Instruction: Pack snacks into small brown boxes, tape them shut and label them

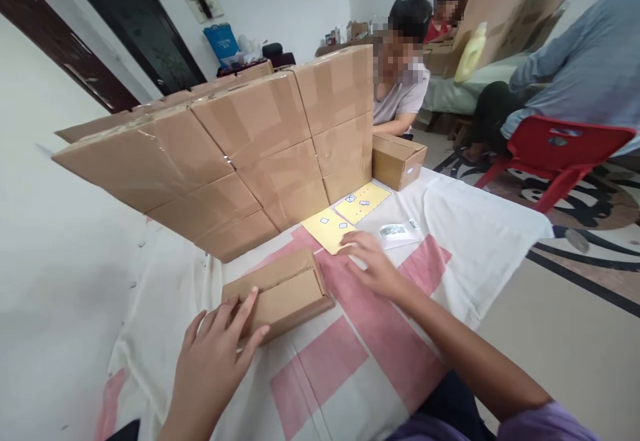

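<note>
A low, closed cardboard box lies on the cloth-covered table in front of me. My left hand rests against its near left side, fingers spread over the lid and edge. My right hand hovers or rests at the near edge of a yellow sheet, fingers apart; whether they touch the paper I cannot tell. Small drawn shapes mark that sheet. Behind it lies a second yellow sheet with similar marks. Right of the sheets is a white paper item with a dark picture.
A tall wall of taped cardboard boxes stands along the table's far side. At its right end sits another cardboard box, with a person behind. Beyond the table are a red chair and a yellow bottle.
</note>
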A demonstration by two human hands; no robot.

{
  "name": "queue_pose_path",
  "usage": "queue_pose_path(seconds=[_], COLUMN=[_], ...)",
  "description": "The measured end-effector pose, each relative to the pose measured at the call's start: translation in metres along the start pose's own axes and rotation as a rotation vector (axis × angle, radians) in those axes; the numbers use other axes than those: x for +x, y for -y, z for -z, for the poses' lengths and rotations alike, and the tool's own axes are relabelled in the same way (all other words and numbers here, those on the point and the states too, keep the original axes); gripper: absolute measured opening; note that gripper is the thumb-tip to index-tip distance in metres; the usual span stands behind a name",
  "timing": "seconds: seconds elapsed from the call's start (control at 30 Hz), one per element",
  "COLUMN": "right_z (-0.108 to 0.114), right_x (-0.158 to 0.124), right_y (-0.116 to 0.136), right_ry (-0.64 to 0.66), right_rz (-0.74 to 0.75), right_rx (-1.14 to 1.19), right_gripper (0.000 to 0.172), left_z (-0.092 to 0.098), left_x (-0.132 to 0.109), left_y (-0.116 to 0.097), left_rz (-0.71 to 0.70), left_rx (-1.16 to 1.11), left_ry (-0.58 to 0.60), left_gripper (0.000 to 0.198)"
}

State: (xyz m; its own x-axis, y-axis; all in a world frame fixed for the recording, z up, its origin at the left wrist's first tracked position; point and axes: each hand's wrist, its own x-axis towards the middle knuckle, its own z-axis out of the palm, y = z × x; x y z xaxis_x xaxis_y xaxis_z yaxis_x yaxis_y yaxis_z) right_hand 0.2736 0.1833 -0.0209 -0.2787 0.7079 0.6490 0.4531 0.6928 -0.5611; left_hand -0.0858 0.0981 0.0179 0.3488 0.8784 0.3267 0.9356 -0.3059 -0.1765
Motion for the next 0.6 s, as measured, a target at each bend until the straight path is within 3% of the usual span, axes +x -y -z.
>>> queue_pose_path(seconds=[0.03,0.1,0.17,0.23,0.33,0.43,0.6], right_z=[0.020,0.061,0.096,0.119,0.131,0.133,0.135], right_x=[-0.008,-0.018,-0.020,-0.012,0.010,0.031,0.044], right_y=[-0.015,-0.050,-0.082,-0.106,-0.125,-0.134,-0.139], right_ry=[-0.071,-0.078,0.087,0.335,0.601,0.724,0.878], right_rz=[-0.088,-0.313,-0.548,-0.677,-0.785,-0.832,-0.915], right_rx=[-0.094,-0.296,-0.448,-0.434,-0.313,-0.251,-0.160], right_gripper=[0.018,0.021,0.026,0.024,0.014,0.005,0.017], left_z=[-0.002,-0.010,-0.017,-0.021,-0.021,-0.017,-0.013], left_x=[-0.001,-0.002,-0.003,-0.004,-0.004,-0.004,-0.007], left_y=[-0.005,-0.010,-0.009,-0.008,-0.008,-0.013,-0.023], left_rz=[-0.004,0.006,0.029,0.059,0.116,0.167,0.229], left_rx=[0.039,0.076,0.072,0.058,0.054,0.059,0.033], left_ry=[-0.004,-0.009,0.000,0.027,0.072,0.103,0.121], left_gripper=[0.059,0.062,0.060,0.058,0.058,0.057,0.058])
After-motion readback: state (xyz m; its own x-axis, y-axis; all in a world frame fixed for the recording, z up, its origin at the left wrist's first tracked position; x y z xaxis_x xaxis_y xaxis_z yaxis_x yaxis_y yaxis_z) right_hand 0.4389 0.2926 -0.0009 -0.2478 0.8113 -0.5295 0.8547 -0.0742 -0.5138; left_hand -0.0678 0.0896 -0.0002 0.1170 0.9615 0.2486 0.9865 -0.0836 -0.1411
